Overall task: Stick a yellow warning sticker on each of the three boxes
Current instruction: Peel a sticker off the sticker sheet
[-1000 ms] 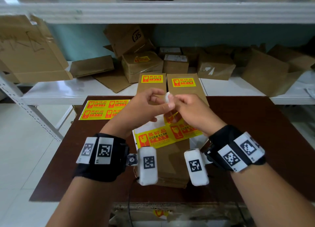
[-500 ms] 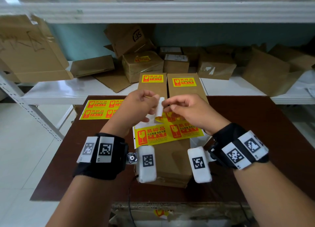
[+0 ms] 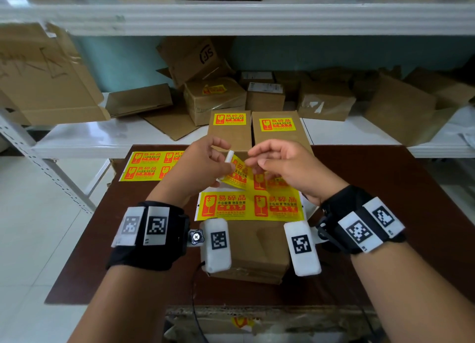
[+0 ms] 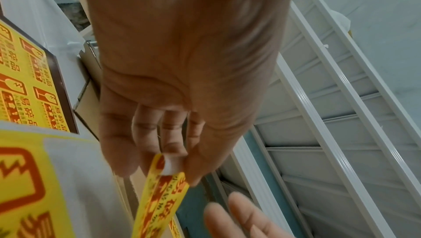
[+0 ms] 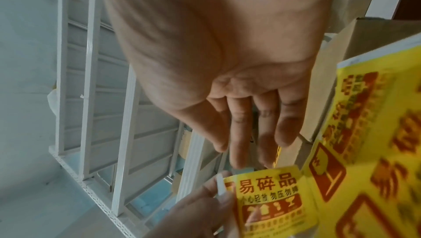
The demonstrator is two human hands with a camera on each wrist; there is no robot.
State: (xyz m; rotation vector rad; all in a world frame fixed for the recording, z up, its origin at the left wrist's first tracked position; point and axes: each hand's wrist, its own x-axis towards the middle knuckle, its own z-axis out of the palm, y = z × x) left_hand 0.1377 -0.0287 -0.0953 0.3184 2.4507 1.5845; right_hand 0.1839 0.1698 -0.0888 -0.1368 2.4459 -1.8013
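- While the left hand (image 3: 198, 166) pinches a yellow sticker (image 3: 237, 173) above the near box (image 3: 257, 250), the right hand (image 3: 288, 167) is loose and holds nothing.
- Two far boxes (image 3: 231, 136) on the desk (image 3: 385, 214) have stickers.

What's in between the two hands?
A half-peeled yellow warning sticker hangs there, over the sticker sheet. The left hand pinches its white corner; the right hand isn't touching it. The head view shows this best.
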